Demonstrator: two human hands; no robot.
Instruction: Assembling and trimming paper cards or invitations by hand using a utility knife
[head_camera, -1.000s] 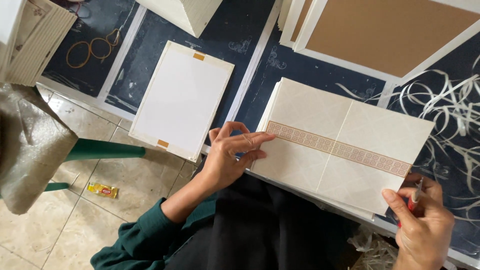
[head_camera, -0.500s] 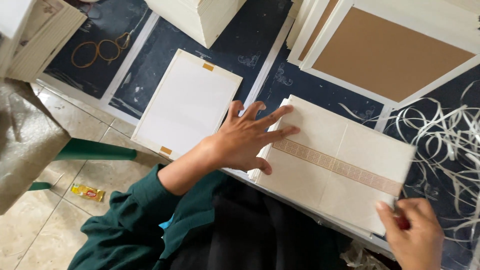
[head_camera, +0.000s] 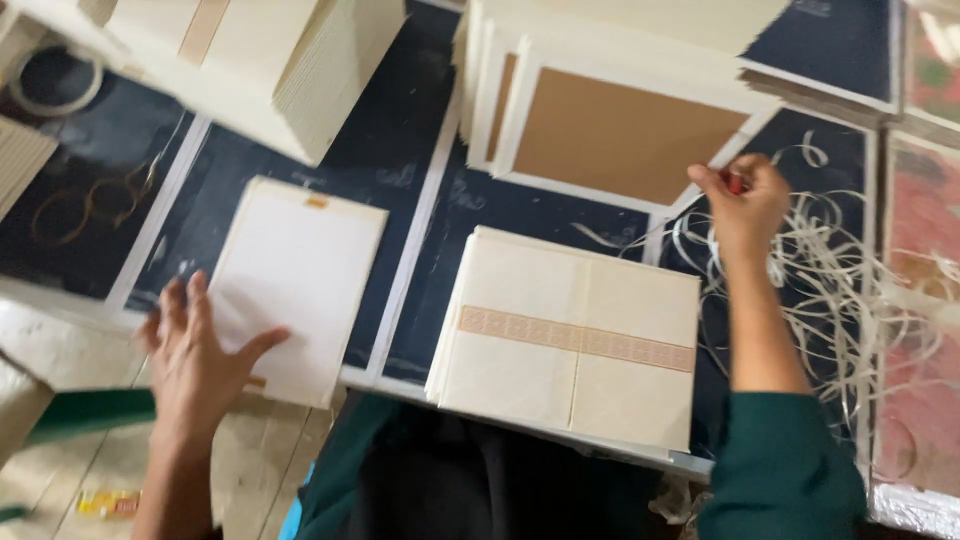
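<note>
My left hand (head_camera: 195, 365) lies spread and empty on the plain white sheet (head_camera: 295, 280); the banded card stack (head_camera: 570, 340) sits assembled mid-table, seemingly finished; my right hand (head_camera: 745, 205) pinches a small red tool above paper trimmings (head_camera: 850, 290), uncleared

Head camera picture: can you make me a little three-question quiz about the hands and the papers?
1. True or false: the left hand rests on the white sheet.
2. What runs across the cream stack? A) a patterned band B) a blue ribbon C) a chain
3. What lies under the right hand?

Key: 1 true. 2 A, the patterned band. 3 curly white paper strips; the hand pinches something small and red.
</note>
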